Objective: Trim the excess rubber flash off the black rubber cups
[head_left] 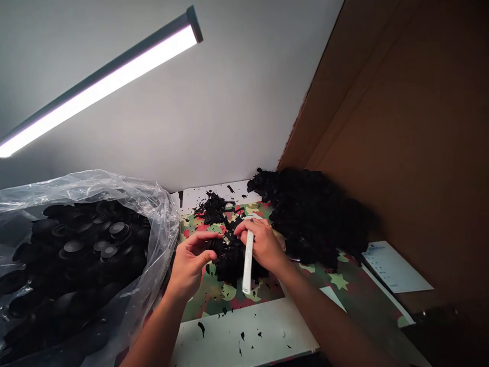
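My left hand (189,260) is closed round the edge of a black round rubber part (216,246), thumb below and fingers above. Close on its right, my right hand (263,242) grips a white-handled tool (248,262). The handle sticks out toward me, and the tool's working end is hidden behind my fingers. Beneath both hands lies a heap of black rubber scraps (229,272) on a camouflage-patterned sheet (214,308). How the tool's tip meets the rubber part cannot be made out.
On the left, a clear plastic bag (160,224) holds many black round parts (72,247). A large black pile (313,219) rests against a cardboard wall (401,153). Thin black trimmings (214,206) lie farther back. A printed paper (397,267) is at right; a tube lamp (114,76) hangs above.
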The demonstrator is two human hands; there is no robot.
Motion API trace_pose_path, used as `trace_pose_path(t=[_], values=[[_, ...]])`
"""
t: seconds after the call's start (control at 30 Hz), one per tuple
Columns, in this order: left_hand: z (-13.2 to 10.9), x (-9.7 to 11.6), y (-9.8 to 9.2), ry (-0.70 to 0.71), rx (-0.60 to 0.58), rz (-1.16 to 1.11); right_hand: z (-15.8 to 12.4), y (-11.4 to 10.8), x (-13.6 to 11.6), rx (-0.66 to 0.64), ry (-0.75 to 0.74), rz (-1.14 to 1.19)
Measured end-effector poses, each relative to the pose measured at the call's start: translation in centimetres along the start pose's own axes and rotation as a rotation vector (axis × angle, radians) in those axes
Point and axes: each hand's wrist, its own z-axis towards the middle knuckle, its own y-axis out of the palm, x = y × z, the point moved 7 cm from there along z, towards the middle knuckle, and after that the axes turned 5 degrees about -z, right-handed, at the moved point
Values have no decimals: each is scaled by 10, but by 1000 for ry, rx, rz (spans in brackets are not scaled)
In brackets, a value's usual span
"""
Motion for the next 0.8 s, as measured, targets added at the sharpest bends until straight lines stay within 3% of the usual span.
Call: trace_pose_path(t=[0.13,0.37,0.6,0.7,0.8], values=[[0,4,-2,65,35,74,-3,-2,-10,8,19,108],[-5,10,2,169,55,292,-9,16,-16,-53,123,483],[-1,-7,-5,68,33,139,-13,25,-5,-105,316,721],[0,-14,-4,34,15,61,-13,24,-5,-104,340,745],[-2,-8,0,74,-5,165,-11,21,-9,-123,294,690]])
